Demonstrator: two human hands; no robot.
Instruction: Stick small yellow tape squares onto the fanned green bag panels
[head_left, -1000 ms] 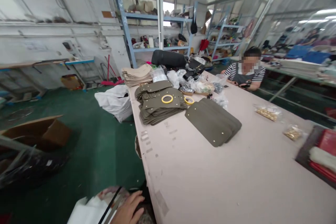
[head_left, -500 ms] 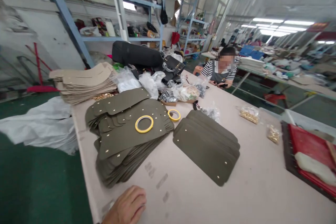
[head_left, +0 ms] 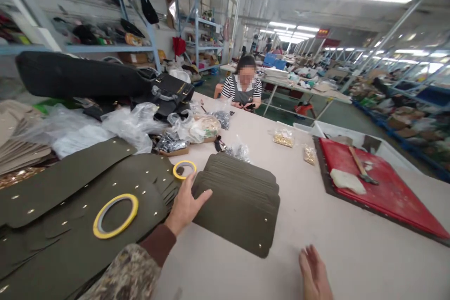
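My left hand, thumb and fingers apart, is at the left end of a fanned stack of olive-green panels with small gold studs. Whether it presses on the panels I cannot tell. My right hand is at the lower right over the bare table, fingers extended and nothing in it. Left of my left arm lies a larger pile of olive-green panels, with a roll of yellow tape on top. A second yellow tape roll sits just beyond my left hand.
A red board with a hammer and a white block lies at the right. Bags of gold hardware are farther back. Plastic bags and a black bag crowd the back left. A co-worker sits across the table.
The view has swung right, bringing the hammer into sight. My left hand has reached forward from the near table edge to the smaller panel stack. My right hand has come into view.
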